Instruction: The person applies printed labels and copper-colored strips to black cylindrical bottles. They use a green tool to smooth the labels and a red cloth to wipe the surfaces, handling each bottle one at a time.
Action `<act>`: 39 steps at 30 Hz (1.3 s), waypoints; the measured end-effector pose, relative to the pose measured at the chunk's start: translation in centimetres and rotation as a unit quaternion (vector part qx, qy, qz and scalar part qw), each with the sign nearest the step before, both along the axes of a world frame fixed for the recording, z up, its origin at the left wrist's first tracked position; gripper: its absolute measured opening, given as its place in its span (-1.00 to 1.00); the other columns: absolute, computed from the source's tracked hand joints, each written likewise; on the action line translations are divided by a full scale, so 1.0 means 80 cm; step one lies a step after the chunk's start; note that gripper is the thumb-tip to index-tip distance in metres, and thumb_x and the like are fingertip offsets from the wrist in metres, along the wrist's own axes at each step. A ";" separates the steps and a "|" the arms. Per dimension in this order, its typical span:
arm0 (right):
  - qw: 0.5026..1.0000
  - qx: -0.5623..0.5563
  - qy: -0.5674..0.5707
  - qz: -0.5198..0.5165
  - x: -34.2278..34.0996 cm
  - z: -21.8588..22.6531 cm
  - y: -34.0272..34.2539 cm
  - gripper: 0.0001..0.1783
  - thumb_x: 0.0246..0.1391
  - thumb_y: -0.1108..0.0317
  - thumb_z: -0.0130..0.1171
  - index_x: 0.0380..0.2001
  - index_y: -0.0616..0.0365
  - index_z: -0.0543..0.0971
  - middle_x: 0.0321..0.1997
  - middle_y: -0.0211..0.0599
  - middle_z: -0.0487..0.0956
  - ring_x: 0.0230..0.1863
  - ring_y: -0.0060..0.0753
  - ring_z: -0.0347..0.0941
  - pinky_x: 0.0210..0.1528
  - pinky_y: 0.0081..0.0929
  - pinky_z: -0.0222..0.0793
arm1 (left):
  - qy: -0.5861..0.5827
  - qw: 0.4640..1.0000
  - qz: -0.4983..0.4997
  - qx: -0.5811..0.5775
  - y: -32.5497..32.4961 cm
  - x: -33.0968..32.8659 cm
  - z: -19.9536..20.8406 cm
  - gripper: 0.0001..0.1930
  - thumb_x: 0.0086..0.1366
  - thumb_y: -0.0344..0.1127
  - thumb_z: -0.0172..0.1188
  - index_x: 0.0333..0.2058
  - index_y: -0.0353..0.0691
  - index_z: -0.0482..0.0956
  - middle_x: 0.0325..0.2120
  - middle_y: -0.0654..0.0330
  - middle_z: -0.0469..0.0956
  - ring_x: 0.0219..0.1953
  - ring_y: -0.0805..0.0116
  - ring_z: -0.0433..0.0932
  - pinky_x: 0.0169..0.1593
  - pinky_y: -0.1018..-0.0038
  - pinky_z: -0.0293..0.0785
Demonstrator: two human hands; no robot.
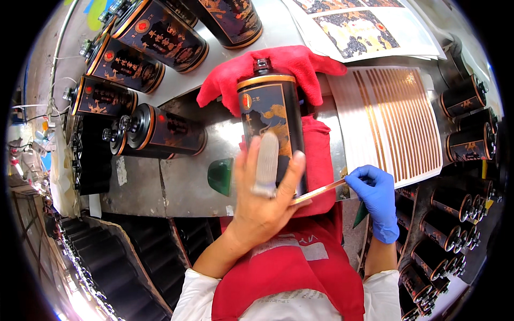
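Note:
A black bottle (267,101) with gold bands and a decorated front lies on a red cloth (318,155), its neck pointing away from me. My left hand (262,206) is bare except for a white sleeve on one finger. It is spread over the bottle's lower end. My right hand (377,200), in a blue glove, pinches one end of a narrow gold strip (324,190). The strip's other end reaches the bottle's base beside my left thumb; whether it touches the bottle is hidden. To the right lies a white sheet (350,115) bearing rows of gold strips.
Several decorated bottles (155,37) stand or lie at the upper left. A green scraper-like piece (220,176) rests on the metal table (187,187), left of the bottle. Printed sheets (428,40) are at the back right. Racks of bottles (447,230) flank me on both sides.

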State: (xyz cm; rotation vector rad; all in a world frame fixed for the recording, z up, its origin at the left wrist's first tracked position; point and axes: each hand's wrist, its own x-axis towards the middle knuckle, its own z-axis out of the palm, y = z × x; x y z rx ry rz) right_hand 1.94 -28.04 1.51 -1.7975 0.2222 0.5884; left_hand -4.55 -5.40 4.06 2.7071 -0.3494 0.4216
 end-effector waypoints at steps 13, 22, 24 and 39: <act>0.991 0.101 0.011 0.085 -0.014 0.033 0.037 -0.91 -0.12 0.45 0.31 -0.52 0.23 0.60 -0.55 -0.50 0.47 -0.57 -0.80 0.28 -0.51 -0.77 0.20 | 0.045 0.979 0.015 -0.199 0.042 -0.026 -0.026 0.19 -0.08 0.04 0.41 0.25 -0.54 -0.20 0.19 -0.29 0.10 0.24 -0.17 0.13 0.25 0.24 0.03; 0.991 0.102 0.013 0.082 -0.012 0.039 0.034 -0.90 -0.12 0.44 0.32 -0.51 0.23 0.61 -0.57 -0.51 0.45 -0.57 -0.79 0.30 -0.50 -0.77 0.22 | 0.174 0.914 -0.072 -0.361 0.042 -0.010 -0.016 -0.16 0.02 -0.22 0.29 0.23 -0.42 0.11 0.29 -0.28 -0.21 0.36 -0.13 -0.28 0.32 0.21 -0.39; 0.993 0.085 0.032 0.080 -0.010 0.032 0.037 -0.90 -0.11 0.44 0.32 -0.50 0.24 0.61 -0.57 -0.51 0.46 -0.56 -0.78 0.31 -0.49 -0.76 0.23 | 0.156 0.921 -0.050 -0.355 0.038 -0.012 -0.018 -0.18 0.03 -0.24 0.27 0.23 -0.41 0.11 0.28 -0.29 -0.17 0.36 -0.12 -0.26 0.32 0.22 -0.39; 0.973 0.184 0.061 0.124 -0.012 0.026 0.068 -0.88 -0.06 0.43 0.30 -0.47 0.26 0.60 -0.52 -0.47 0.52 -0.54 -0.74 0.36 -0.46 -0.72 0.31 | 0.079 0.976 0.015 -0.205 0.038 -0.034 -0.047 0.18 -0.06 0.10 0.36 0.24 -0.54 -0.20 0.11 -0.34 0.22 0.11 -0.18 0.33 0.12 0.24 0.29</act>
